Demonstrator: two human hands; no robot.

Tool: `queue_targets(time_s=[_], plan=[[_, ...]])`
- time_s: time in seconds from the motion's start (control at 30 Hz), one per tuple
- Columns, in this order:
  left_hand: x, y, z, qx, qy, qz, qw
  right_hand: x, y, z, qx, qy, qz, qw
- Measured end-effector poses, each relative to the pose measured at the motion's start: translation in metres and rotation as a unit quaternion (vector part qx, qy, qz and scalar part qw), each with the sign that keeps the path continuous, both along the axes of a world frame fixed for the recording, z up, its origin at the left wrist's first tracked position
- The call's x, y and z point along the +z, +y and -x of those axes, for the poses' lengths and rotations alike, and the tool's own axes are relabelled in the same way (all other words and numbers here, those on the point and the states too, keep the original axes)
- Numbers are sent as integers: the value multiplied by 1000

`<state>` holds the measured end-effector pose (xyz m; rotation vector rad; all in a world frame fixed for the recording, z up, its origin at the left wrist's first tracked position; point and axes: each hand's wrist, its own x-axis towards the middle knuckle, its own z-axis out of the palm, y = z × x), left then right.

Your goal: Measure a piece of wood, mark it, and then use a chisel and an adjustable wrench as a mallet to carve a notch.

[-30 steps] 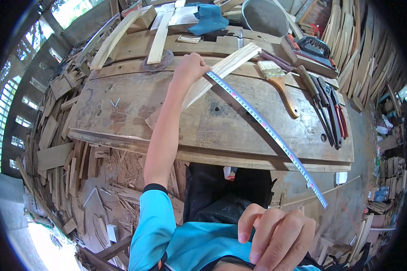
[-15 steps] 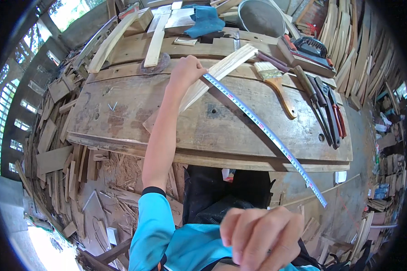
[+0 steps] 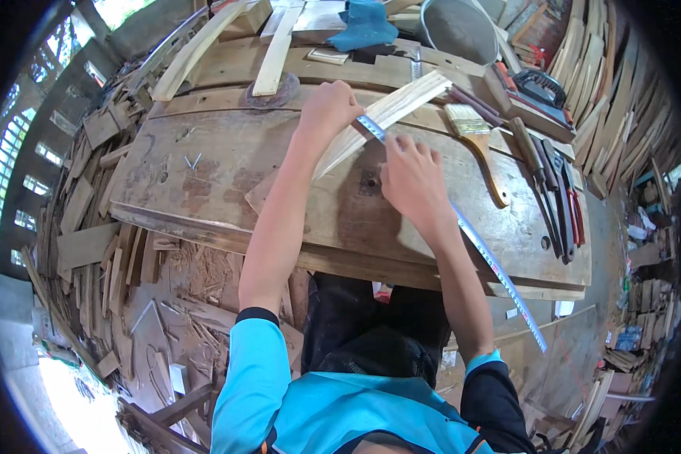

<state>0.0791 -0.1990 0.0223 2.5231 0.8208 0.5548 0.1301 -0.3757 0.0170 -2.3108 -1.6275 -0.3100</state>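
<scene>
A pale wooden strip (image 3: 405,104) lies slantwise on the workbench (image 3: 227,163), its near end partly behind my left forearm. A steel measuring tape blade (image 3: 499,274) runs across the strip and past the bench's front edge, its free end hanging over the floor at the right. My left hand (image 3: 329,113) is closed on the blade's far end at the strip's edge. My right hand (image 3: 415,178) is on the blade just beside the strip, fingers bent over it and partly hiding it. Its fingertips and thumb grip are not fully visible.
At the right lie a flat brush (image 3: 480,147), a screwdriver (image 3: 537,163), red-handled pliers (image 3: 575,216) and a black-handled tool (image 3: 537,87). A grey bucket (image 3: 458,38), a blue cloth (image 3: 362,26) and boards (image 3: 280,49) stand at the back. Two nails (image 3: 194,161) lie at the left.
My right hand has moved from close to my body, forward onto the tape blade near the strip. My left hand stays at the blade's end. The view has shifted slightly.
</scene>
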Motion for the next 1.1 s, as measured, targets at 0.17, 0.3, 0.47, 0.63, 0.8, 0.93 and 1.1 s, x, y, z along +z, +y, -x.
queue_targets(time_s=[0.17, 0.3, 0.47, 0.63, 0.8, 0.93, 1.1], plan=[[0, -5, -2, -1, 10, 5, 1000, -10, 6, -2, -21, -3, -47, 999], [5, -9, -1, 22, 19, -3, 1000, -9, 7, -2, -18, 11, -35, 999], [6, -9, -3, 35, 32, -21, 999, -7, 5, -4, -17, 36, -50, 998], [10, -13, -5, 62, 68, -21, 996, -6, 4, -7, -16, 70, -43, 996], [6, -10, -5, 61, 64, -4, 996, -8, 4, -8, -17, 70, -46, 996], [6, -8, -4, 54, 58, -5, 997, -7, 5, -8, -15, 79, -50, 996], [7, -10, -1, 54, 37, -12, 998, -4, 4, -6, -17, 74, -53, 996]])
